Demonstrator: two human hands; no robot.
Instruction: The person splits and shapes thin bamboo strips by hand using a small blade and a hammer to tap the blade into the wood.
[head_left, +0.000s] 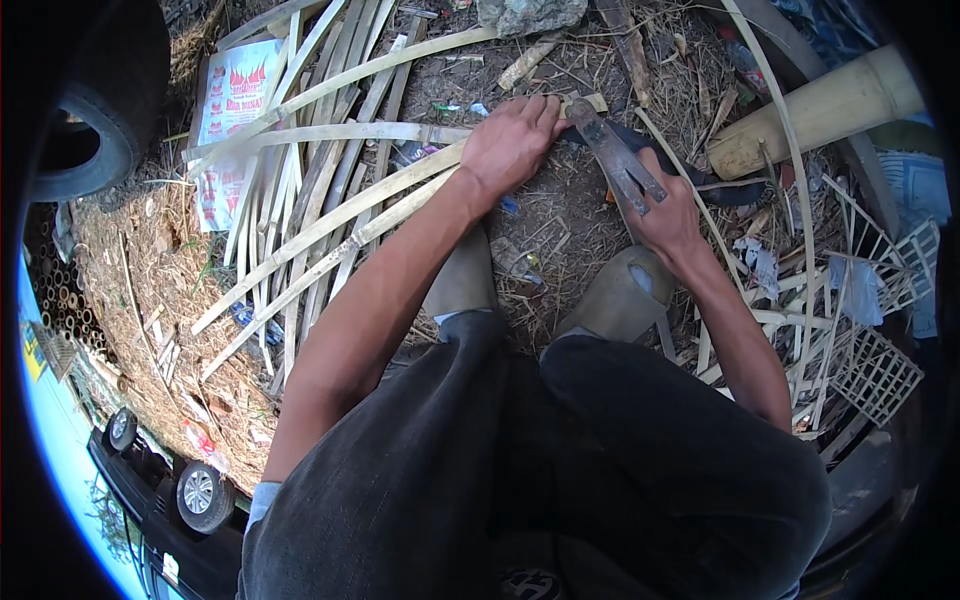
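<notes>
My left hand (515,145), fingers curled over, presses down on the ends of several pale bamboo strips (350,205) that fan out to the left. A short piece of bamboo (597,103) shows just past its fingertips. Close by on the right, my right hand (662,215) is closed round a claw hammer (610,150). The dark, worn metal head has its forked end near my knuckles and its other end near the left fingertips. Most of the handle is hidden. What lies directly under my left palm cannot be seen.
More split bamboo (325,100) lies piled at the left, beside a printed white sack (235,120) and a tyre (85,150). At the right are a thick bamboo pole (820,110) and a broken white plastic grid (875,380). A rock (530,15) sits at the far edge.
</notes>
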